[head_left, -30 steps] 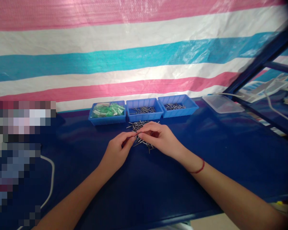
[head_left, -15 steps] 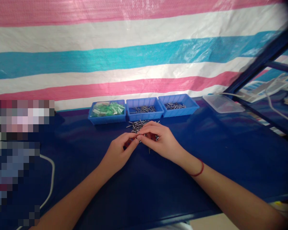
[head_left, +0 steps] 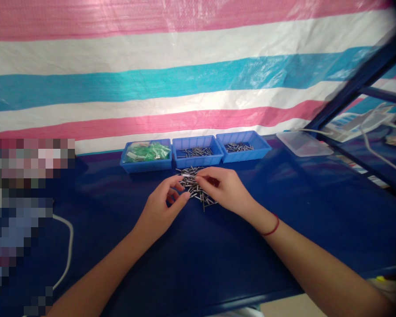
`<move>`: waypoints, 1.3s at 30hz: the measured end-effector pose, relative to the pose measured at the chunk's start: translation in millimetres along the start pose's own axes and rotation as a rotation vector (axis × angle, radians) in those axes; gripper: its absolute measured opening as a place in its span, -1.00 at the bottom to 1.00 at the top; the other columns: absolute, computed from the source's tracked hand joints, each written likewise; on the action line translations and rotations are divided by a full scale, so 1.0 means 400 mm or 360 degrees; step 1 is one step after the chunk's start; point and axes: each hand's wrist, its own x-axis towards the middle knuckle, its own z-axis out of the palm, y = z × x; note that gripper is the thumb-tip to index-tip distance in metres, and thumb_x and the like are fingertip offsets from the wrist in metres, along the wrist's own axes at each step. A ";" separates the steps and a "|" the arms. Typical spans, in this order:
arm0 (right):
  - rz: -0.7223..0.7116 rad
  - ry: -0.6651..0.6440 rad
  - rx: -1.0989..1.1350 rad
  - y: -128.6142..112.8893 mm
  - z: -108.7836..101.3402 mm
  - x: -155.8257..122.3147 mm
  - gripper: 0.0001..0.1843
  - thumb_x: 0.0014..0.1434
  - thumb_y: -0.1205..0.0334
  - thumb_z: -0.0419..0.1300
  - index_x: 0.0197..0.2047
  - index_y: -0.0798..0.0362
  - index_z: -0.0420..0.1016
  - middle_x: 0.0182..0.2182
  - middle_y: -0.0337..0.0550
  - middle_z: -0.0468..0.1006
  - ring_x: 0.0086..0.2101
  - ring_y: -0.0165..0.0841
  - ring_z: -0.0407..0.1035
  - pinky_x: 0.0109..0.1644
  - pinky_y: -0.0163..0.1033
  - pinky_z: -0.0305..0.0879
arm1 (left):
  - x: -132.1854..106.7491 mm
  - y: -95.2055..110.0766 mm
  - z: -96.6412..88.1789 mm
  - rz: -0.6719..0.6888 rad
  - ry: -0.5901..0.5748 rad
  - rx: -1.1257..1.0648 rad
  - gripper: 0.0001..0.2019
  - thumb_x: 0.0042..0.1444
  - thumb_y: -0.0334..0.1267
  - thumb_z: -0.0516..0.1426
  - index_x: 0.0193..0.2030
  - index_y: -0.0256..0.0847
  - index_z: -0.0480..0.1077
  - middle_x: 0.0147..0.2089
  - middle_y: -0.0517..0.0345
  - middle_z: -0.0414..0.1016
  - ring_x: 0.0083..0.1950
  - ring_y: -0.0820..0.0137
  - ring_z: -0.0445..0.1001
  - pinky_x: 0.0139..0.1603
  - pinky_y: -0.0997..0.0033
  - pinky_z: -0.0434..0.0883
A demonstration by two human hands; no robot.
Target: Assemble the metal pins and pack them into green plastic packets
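My right hand (head_left: pixel 230 190) pinches a thin metal pin (head_left: pixel 186 175) between thumb and fingertips; its pale, shiny end sticks out to the left. My left hand (head_left: pixel 158 206) is open close beside it, thumb apart from the curled fingers, with nothing visible in it. Below both hands a loose pile of metal pins (head_left: pixel 198 192) lies on the dark blue table (head_left: pixel 185 264), partly covered by my right hand. Behind the pile, a middle blue bin (head_left: pixel 198 159) and a right blue bin (head_left: pixel 247 155) hold similar pins.
A left blue bin (head_left: pixel 147 166) contains green and clear plastic packets (head_left: pixel 148 152). A translucent plastic lid (head_left: pixel 303 144) lies at the back right near a dark metal frame (head_left: pixel 353 94). A white cable (head_left: pixel 71 240) runs along the left. Striped sheeting (head_left: pixel 152 83) hangs behind the table.
My hands were together at the fingertips. Now they are apart: the left hand has opened, and the right holds the pin, its end now showing. More of the pile is visible.
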 end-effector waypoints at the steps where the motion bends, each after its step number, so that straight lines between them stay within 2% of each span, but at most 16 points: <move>1: 0.0104 0.0083 0.0089 0.014 -0.008 0.008 -0.79 0.21 0.18 0.13 -0.34 0.08 0.53 -0.50 -0.19 0.49 -0.50 -0.42 0.31 -0.42 -0.29 0.21 | 0.000 0.000 -0.001 0.0031 -0.0013 0.0063 -0.65 0.20 -0.14 0.12 0.09 -0.18 0.28 -0.11 0.11 0.45 -0.27 0.44 0.45 -0.26 0.44 0.39; 4: 0.0398 0.0487 0.0416 0.060 -0.044 0.033 -0.76 0.14 0.10 0.19 -0.40 0.10 0.51 -0.58 -0.25 0.41 -0.57 -0.47 0.25 -0.50 -0.34 0.17 | 0.001 -0.005 -0.004 0.0167 -0.0070 0.0286 -0.75 0.21 -0.18 0.10 -0.01 -0.18 0.37 -0.10 0.11 0.44 -0.25 0.43 0.44 -0.21 0.42 0.37; 7: 0.0715 0.0913 0.0828 0.096 -0.086 0.053 -0.78 0.05 0.11 0.25 -0.41 0.13 0.50 -0.64 -0.31 0.33 -0.65 -0.54 0.14 -0.63 -0.40 0.06 | 0.004 -0.017 -0.006 0.0253 -0.0176 0.0423 -0.81 0.22 -0.19 0.09 -0.08 -0.16 0.42 -0.09 0.13 0.44 -0.25 0.44 0.44 -0.17 0.41 0.38; 9: 0.0944 0.1031 0.1070 0.107 -0.106 0.060 -0.79 0.05 0.13 0.23 -0.38 0.13 0.50 -0.65 -0.33 0.30 -0.68 -0.56 0.10 -0.68 -0.42 0.04 | 0.006 -0.026 -0.006 0.0277 -0.0244 0.0486 -0.82 0.22 -0.18 0.09 -0.09 -0.15 0.42 -0.10 0.14 0.44 -0.26 0.43 0.44 -0.16 0.40 0.40; 11: 0.1084 0.1047 0.1193 0.109 -0.114 0.063 -0.79 0.07 0.15 0.17 -0.36 0.14 0.50 -0.66 -0.33 0.29 -0.70 -0.57 0.08 -0.69 -0.43 0.03 | 0.008 -0.033 -0.004 0.0293 -0.0279 0.0557 -0.80 0.21 -0.18 0.11 -0.07 -0.15 0.42 -0.08 0.12 0.44 -0.22 0.40 0.46 -0.12 0.38 0.41; 14: 0.1087 0.0928 0.1188 0.099 -0.100 0.058 -0.81 0.05 0.18 0.16 -0.40 0.14 0.49 -0.66 -0.32 0.29 -0.70 -0.57 0.08 -0.68 -0.42 0.02 | 0.009 -0.042 0.001 0.0352 -0.0282 0.0658 -0.78 0.20 -0.18 0.13 -0.06 -0.18 0.42 -0.06 0.07 0.42 -0.09 0.31 0.45 0.00 0.30 0.39; 17: 0.0951 0.0700 0.1071 0.079 -0.070 0.049 -0.83 0.03 0.20 0.17 -0.44 0.14 0.49 -0.63 -0.29 0.33 -0.67 -0.55 0.11 -0.65 -0.40 0.01 | 0.008 -0.045 0.006 0.0419 -0.0281 0.0722 -0.82 0.24 -0.23 0.09 -0.10 -0.19 0.45 -0.08 0.06 0.42 -0.07 0.30 0.44 0.02 0.28 0.38; 25: 0.0398 0.0212 0.0214 0.037 -0.031 0.020 -0.74 0.18 0.15 0.11 -0.39 0.12 0.52 -0.55 -0.24 0.42 -0.54 -0.46 0.23 -0.47 -0.32 0.10 | 0.011 -0.037 0.013 0.0443 -0.0343 0.1032 -0.81 0.30 -0.33 -0.03 -0.21 -0.25 0.40 -0.19 0.05 0.41 -0.18 0.32 0.42 -0.08 0.29 0.38; 29: 0.0082 -0.0013 -0.0100 0.015 -0.026 0.009 -0.76 0.23 0.21 0.07 -0.34 0.10 0.52 -0.49 -0.22 0.47 -0.50 -0.45 0.27 -0.41 -0.32 0.14 | 0.010 -0.041 0.015 0.0439 -0.0325 0.1141 -0.81 0.30 -0.38 -0.06 -0.25 -0.27 0.36 -0.21 0.04 0.40 -0.19 0.30 0.41 -0.09 0.27 0.38; 33: -0.0256 -0.0372 -0.0298 -0.005 -0.010 -0.002 -0.85 0.20 0.26 0.13 -0.27 0.10 0.52 -0.37 -0.14 0.51 -0.38 -0.40 0.36 -0.28 -0.31 0.22 | 0.005 -0.035 0.007 0.0360 -0.0183 0.0979 -0.81 0.33 -0.33 -0.09 -0.17 -0.24 0.33 -0.23 0.08 0.43 -0.21 0.33 0.46 -0.12 0.33 0.40; 35: -0.0341 -0.0500 -0.0370 -0.009 0.001 -0.007 -0.84 0.22 0.27 0.12 -0.27 0.10 0.52 -0.36 -0.12 0.50 -0.34 -0.37 0.38 -0.24 -0.30 0.23 | 0.003 -0.026 0.001 0.0368 -0.0110 0.0845 -0.81 0.33 -0.30 -0.09 -0.16 -0.22 0.32 -0.23 0.10 0.45 -0.21 0.35 0.48 -0.13 0.35 0.40; 37: -0.0352 -0.0541 -0.0379 -0.009 0.009 -0.010 -0.81 0.25 0.26 0.09 -0.29 0.10 0.51 -0.36 -0.12 0.49 -0.34 -0.37 0.38 -0.24 -0.30 0.23 | 0.001 -0.015 -0.003 0.0387 -0.0016 0.0679 -0.84 0.32 -0.27 -0.05 -0.16 -0.20 0.33 -0.22 0.11 0.47 -0.20 0.37 0.49 -0.12 0.37 0.40; 39: -0.0342 -0.0498 -0.0301 -0.009 0.011 -0.011 -0.81 0.27 0.26 0.08 -0.28 0.10 0.51 -0.38 -0.13 0.48 -0.35 -0.39 0.37 -0.26 -0.31 0.23 | 0.001 -0.007 -0.004 0.0321 0.0051 0.0443 -0.87 0.26 -0.24 0.04 -0.11 -0.18 0.34 -0.23 0.15 0.49 -0.27 0.42 0.49 -0.19 0.44 0.42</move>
